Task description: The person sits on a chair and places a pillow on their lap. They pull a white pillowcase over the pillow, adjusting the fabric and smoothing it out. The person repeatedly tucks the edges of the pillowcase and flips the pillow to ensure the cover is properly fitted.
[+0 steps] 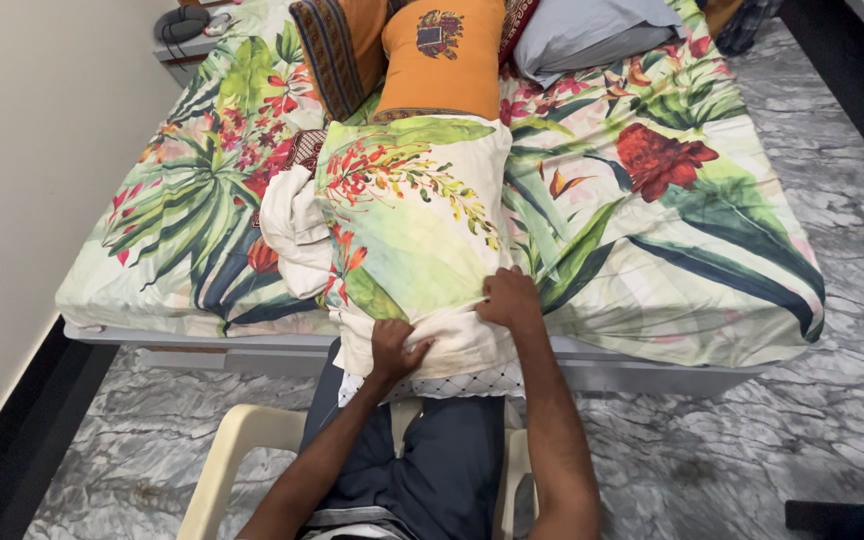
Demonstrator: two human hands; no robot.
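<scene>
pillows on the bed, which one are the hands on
The floral-covered pillow at the bed's near edge; left hand and right hand grip it. The orange pillow and grey pillow lie untouched.

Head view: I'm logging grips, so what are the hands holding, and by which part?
Both hold the floral pillowcase at its near open end: the left hand bunches the fabric, the right hand pinches the edge.

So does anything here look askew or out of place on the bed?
Yes: the floral pillow lies lengthwise off the bed's near edge, cover bunched under the left hand and right hand.
</scene>
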